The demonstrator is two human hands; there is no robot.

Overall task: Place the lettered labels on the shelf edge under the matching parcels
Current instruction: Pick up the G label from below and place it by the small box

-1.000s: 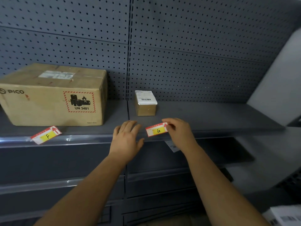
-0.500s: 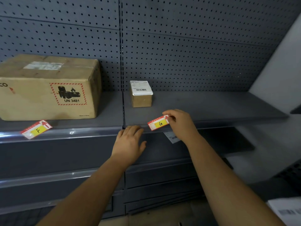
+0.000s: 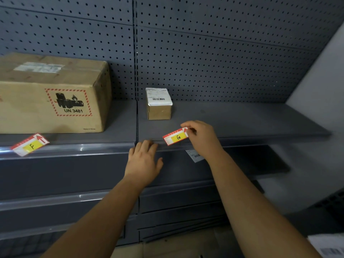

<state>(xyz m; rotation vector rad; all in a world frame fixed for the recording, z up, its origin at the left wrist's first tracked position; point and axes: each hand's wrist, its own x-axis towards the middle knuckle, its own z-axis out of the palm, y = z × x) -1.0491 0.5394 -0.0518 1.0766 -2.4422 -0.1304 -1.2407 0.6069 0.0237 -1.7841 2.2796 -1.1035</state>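
Note:
My right hand (image 3: 202, 137) pinches the right end of the G label (image 3: 176, 136), a red-and-white tag with a yellow patch, held tilted just above the shelf edge (image 3: 260, 139) in front of the small brown parcel (image 3: 159, 104). Fingers straight, my left hand (image 3: 144, 161) rests flat against the shelf edge, just left of the label. The F label (image 3: 30, 145) lies tilted on the clear edge strip below the big cardboard box (image 3: 54, 95) marked UN 3481.
A grey pegboard (image 3: 204, 53) backs the shelf. Lower shelves (image 3: 65, 200) with clear strips run below, and a small white barcode tag (image 3: 194, 155) hangs under the edge. A white parcel (image 3: 329, 246) shows at the bottom right corner.
My left hand slid down off the shelf top onto the edge. The right hand keeps the G label over the edge, shifting it only slightly rightward.

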